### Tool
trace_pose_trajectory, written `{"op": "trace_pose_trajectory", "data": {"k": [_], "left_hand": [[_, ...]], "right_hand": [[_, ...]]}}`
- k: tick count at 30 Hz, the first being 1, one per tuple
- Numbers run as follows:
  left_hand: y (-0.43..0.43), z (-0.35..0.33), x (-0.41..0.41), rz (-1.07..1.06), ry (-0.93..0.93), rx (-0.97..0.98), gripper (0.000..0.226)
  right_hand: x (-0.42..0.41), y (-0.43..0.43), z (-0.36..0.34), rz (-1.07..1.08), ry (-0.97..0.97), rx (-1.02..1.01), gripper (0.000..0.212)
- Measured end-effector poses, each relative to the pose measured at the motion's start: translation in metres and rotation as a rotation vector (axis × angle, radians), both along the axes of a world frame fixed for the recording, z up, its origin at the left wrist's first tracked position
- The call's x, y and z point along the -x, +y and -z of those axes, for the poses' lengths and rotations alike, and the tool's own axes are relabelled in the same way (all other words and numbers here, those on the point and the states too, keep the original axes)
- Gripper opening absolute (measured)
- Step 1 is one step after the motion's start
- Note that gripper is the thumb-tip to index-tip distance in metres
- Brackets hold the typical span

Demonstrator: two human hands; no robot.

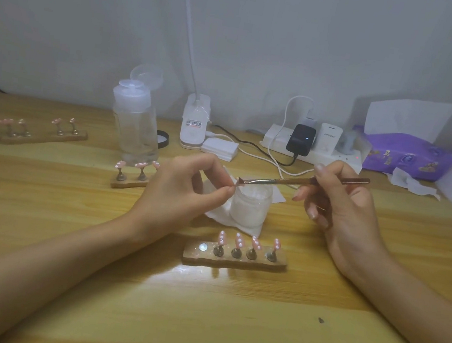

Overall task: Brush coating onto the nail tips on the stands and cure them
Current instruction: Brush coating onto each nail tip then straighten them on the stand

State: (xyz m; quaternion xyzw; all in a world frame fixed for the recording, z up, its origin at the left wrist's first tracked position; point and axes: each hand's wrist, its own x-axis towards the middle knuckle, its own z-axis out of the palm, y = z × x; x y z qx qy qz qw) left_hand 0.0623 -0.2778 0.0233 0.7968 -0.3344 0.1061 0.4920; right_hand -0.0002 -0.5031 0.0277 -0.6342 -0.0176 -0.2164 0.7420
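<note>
My right hand (337,205) grips a thin rose-gold brush (283,180) that points left, its tip over a small frosted jar (250,207). My left hand (185,192) pinches a small nail tip (235,185) between thumb and forefinger, right at the brush tip. In front of the jar lies a wooden stand (234,259) with several pink nail tips on metal holders and one bare magnet at its left end. A second stand (133,177) with pink tips sits left of my left hand.
More stands with pink tips (27,130) lie at the far left. Behind them are a clear bottle with its lid flipped open (135,123), a white lamp base (194,123), cotton pads (219,147), a power strip with chargers (310,147) and a purple tissue pack (408,156). A tissue (219,213) lies under the jar.
</note>
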Motion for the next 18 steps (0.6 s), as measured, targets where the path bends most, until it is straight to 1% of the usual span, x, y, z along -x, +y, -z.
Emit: {"op": "trace_pose_trajectory", "data": {"k": [4, 7, 9, 14, 16, 18], "left_hand": [[0.000, -0.001, 0.000, 0.006, 0.007, 0.004, 0.020], [0.000, 0.000, 0.000, 0.018, 0.015, 0.001, 0.017], [0.000, 0.000, 0.000, 0.016, 0.016, 0.004, 0.018], [0.000, 0.000, -0.001, 0.027, 0.016, 0.010, 0.017], [0.000, 0.001, -0.001, 0.030, 0.015, 0.008, 0.016], [0.000, 0.001, -0.001, 0.028, 0.010, 0.002, 0.015]], "right_hand": [[0.000, -0.003, 0.001, 0.060, 0.015, -0.020, 0.029], [0.001, -0.002, 0.000, 0.010, -0.035, -0.030, 0.026], [0.001, -0.001, -0.001, -0.018, -0.031, -0.002, 0.025], [0.001, -0.003, 0.001, 0.061, 0.012, -0.004, 0.029], [0.004, -0.007, -0.002, 0.075, -0.002, -0.021, 0.030], [0.006, -0.014, -0.008, 0.068, -0.035, 0.010, 0.032]]}}
